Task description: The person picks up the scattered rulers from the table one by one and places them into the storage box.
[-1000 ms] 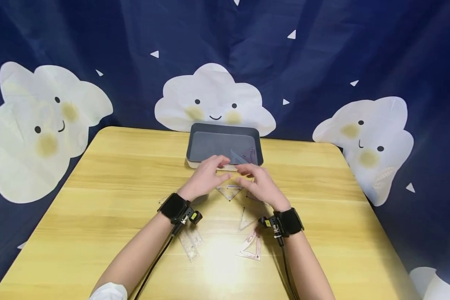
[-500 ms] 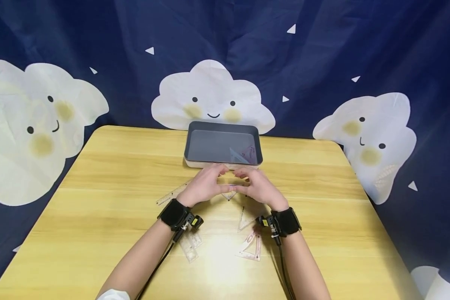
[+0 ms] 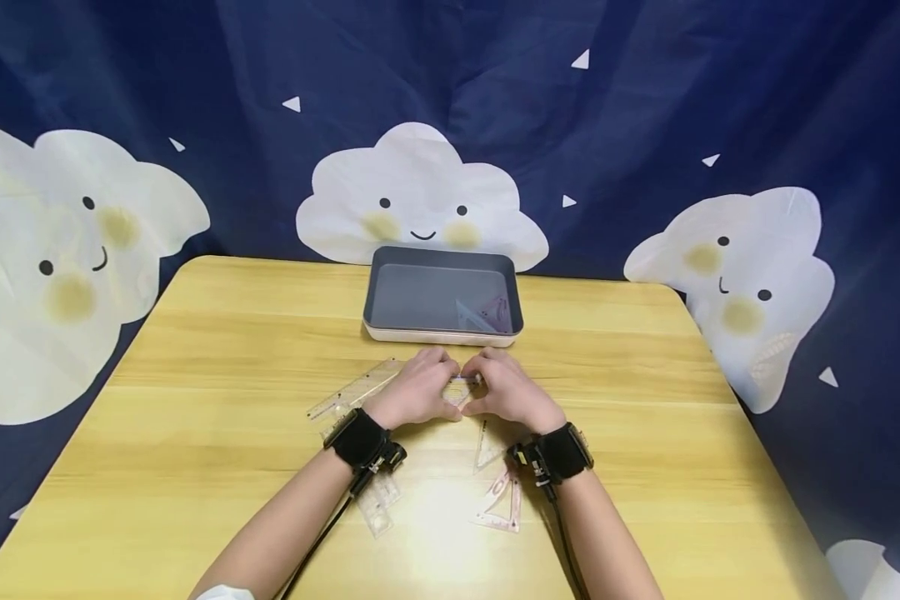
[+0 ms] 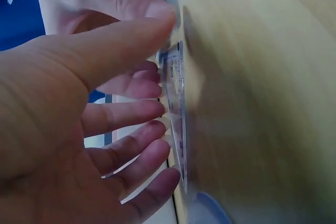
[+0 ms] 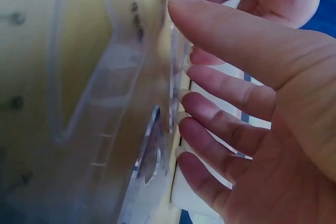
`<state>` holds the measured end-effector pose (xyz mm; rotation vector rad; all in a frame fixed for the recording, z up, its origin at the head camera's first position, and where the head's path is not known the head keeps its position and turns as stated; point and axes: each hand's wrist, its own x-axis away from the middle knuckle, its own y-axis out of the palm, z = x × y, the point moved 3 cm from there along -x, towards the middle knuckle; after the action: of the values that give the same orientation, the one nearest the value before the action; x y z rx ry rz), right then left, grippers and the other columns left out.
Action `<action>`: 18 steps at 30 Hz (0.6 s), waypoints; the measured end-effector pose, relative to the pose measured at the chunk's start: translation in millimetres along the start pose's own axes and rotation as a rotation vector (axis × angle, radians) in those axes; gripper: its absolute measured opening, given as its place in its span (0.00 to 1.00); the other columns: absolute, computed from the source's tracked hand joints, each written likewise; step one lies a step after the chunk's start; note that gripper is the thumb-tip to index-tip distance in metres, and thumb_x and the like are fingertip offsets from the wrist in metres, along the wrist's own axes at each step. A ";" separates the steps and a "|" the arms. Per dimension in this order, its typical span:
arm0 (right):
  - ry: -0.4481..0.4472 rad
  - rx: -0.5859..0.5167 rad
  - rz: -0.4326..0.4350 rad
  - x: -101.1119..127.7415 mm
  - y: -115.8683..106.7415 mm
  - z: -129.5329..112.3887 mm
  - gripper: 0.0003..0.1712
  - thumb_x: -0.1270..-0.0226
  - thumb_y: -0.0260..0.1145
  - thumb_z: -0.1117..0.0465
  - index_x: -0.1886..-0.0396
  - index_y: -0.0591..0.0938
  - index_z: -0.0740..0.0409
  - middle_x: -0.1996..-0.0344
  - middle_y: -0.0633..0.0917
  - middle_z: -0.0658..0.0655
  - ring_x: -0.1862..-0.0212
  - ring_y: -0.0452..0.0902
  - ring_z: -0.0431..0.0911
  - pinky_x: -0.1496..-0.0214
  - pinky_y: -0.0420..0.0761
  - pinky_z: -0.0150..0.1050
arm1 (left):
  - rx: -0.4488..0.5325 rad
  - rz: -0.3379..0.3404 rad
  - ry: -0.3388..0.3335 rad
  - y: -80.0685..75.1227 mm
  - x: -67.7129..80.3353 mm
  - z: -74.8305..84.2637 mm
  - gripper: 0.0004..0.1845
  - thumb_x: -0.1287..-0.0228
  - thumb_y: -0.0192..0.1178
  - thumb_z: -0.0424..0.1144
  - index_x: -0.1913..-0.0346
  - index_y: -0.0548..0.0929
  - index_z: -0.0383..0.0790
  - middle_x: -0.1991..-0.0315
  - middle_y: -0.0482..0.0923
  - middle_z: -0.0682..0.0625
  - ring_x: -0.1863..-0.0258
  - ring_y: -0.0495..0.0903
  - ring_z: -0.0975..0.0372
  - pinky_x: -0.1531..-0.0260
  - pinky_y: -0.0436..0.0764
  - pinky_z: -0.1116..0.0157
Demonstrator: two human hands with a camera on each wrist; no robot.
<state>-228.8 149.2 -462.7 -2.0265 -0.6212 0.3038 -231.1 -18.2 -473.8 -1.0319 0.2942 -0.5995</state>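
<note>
My left hand (image 3: pixel 416 390) and right hand (image 3: pixel 512 393) rest low over the table, cupped from either side around a clear set square (image 3: pixel 461 389). Thumbs lie nearest me and almost meet; the other fingers curve round the far side. In the left wrist view, fingertips stand right at the edge of the set square (image 4: pixel 176 87), with the fingers loosely spread. The right wrist view shows right fingertips beside the same thin plastic edge (image 5: pixel 172 77). Another clear set square (image 5: pixel 144 177) lies close by the right hand. Neither hand pinches anything visibly.
A grey tray (image 3: pixel 442 337) at the back holds a bluish set square (image 3: pixel 471 317) and a purple piece (image 3: pixel 497 312). A clear ruler (image 3: pixel 354 390) lies left, more clear plastic pieces (image 3: pixel 377 507) nearer me, a triangle (image 3: pixel 487 446) and pink-marked set square (image 3: pixel 501 504) right.
Both hands have drawn back from the tray's front edge toward me and come down around the clear set square. The ruler on the left now shows more fully.
</note>
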 end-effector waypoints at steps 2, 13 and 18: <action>0.002 0.017 0.006 -0.3 1.6 0.2 0.31 0.54 0.88 0.57 0.51 0.86 0.61 0.56 0.80 0.57 0.54 0.70 0.50 0.46 0.71 0.49 | -0.004 0.004 -0.001 1.7 -0.2 1.3 0.29 0.50 0.83 0.48 0.51 0.84 0.36 0.48 0.75 0.44 0.47 0.72 0.51 0.41 0.74 0.54; 0.081 0.014 -0.064 -3.7 6.1 -2.5 0.29 0.57 0.89 0.56 0.58 0.82 0.56 0.64 0.77 0.50 0.56 0.69 0.47 0.48 0.69 0.47 | 0.070 -0.061 -0.009 -3.2 6.3 3.2 0.26 0.47 0.81 0.43 0.52 0.80 0.35 0.56 0.74 0.47 0.53 0.72 0.53 0.45 0.74 0.54; 0.069 -0.088 -0.096 -2.1 4.2 -2.6 0.29 0.52 0.88 0.57 0.56 0.78 0.54 0.71 0.78 0.49 0.65 0.71 0.43 0.57 0.70 0.39 | 0.191 -0.082 0.012 -3.3 6.7 1.1 0.20 0.41 0.76 0.35 0.54 0.75 0.40 0.62 0.76 0.50 0.61 0.75 0.59 0.55 0.78 0.59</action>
<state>-228.1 144.5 -465.1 -2.0745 -0.6973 0.1509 -226.2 -22.6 -470.1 -0.8593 0.2021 -0.6941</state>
